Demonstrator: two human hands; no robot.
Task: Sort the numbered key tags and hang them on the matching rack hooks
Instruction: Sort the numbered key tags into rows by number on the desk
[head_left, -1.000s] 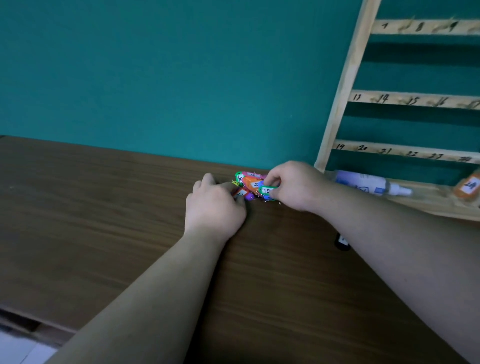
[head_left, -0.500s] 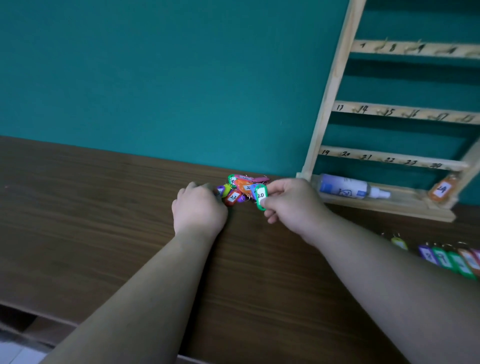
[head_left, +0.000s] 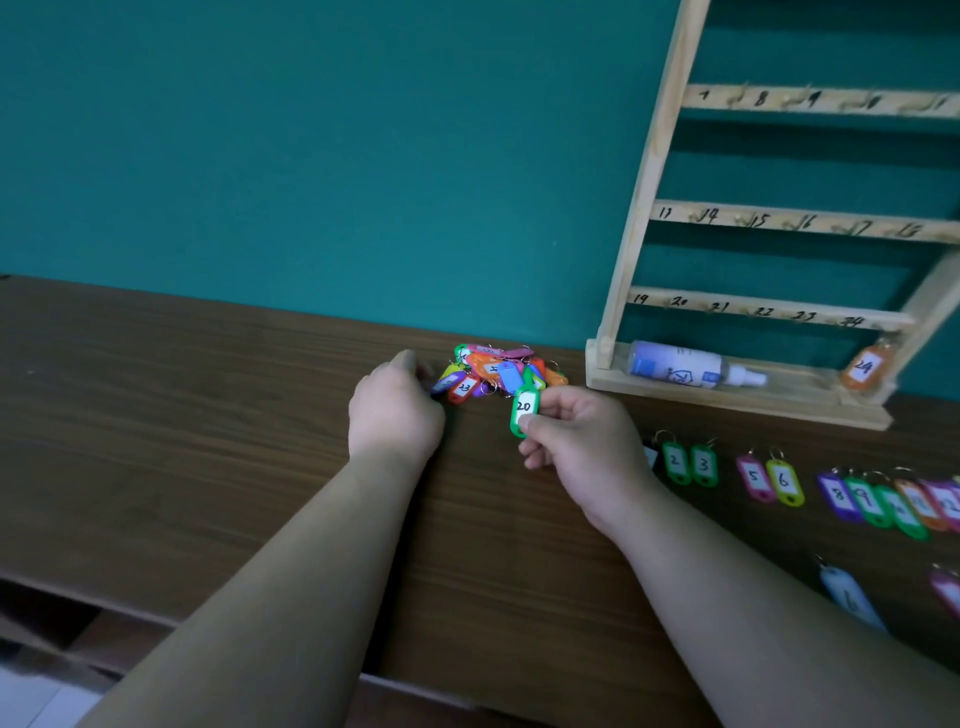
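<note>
- R grip (head_left: 576, 436) pinches green tag 20 (head_left: 524, 409) by its near end.
- Tag's long axis runs near-to-far; far end points at the tag pile (head_left: 491, 371) on the worktop (head_left: 208, 415). No. faces you, upright.
- L grip (head_left: 395, 410) at pile's left edge, fingers hidden; can't tell if it holds anything.
</note>
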